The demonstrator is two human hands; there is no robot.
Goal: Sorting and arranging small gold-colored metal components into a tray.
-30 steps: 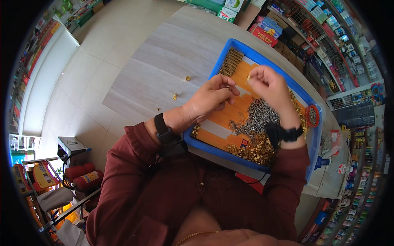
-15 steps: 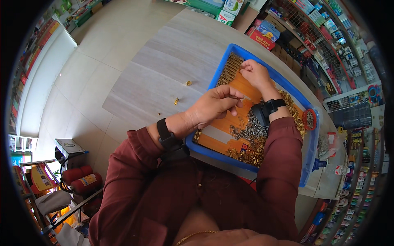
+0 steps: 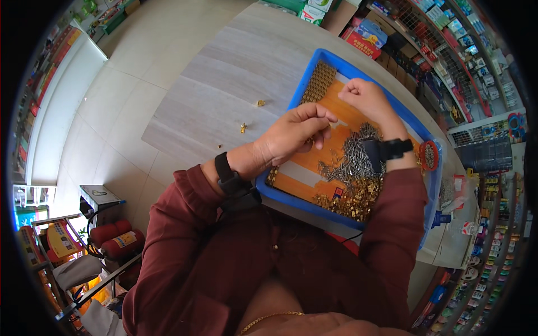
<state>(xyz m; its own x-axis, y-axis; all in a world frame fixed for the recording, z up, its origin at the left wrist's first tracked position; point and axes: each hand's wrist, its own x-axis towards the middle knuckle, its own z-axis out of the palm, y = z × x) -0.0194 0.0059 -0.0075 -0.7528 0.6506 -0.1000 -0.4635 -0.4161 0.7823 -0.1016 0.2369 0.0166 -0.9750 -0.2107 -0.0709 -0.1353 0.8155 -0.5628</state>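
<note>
Over the blue tray (image 3: 317, 211), my left hand (image 3: 297, 131) is closed, thumb and fingers curled together; what lies in it is too small and hidden to make out. Farther right, my right hand (image 3: 367, 99) is closed in a pinch above the orange board (image 3: 338, 107); anything between its fingertips is too small to name. Rows of small brass-coloured pieces (image 3: 319, 79) stand at the tray's far left corner. A heap of silver screws (image 3: 354, 157) lies beneath my right wrist, with loose gold-coloured metal pieces (image 3: 352, 200) on its near side.
A red round tub (image 3: 429, 155) of small metal parts sits at the tray's right edge. Several gold pieces (image 3: 243, 128) lie on the grey wooden table (image 3: 224, 73). Stocked shelves (image 3: 448, 50) rise at the right; red fire extinguishers (image 3: 120, 242) stand at lower left.
My right hand has moved a little right, away from the rows of brass pieces. My left hand stays near the same place, its fingers more curled. The whole view has shifted slightly.
</note>
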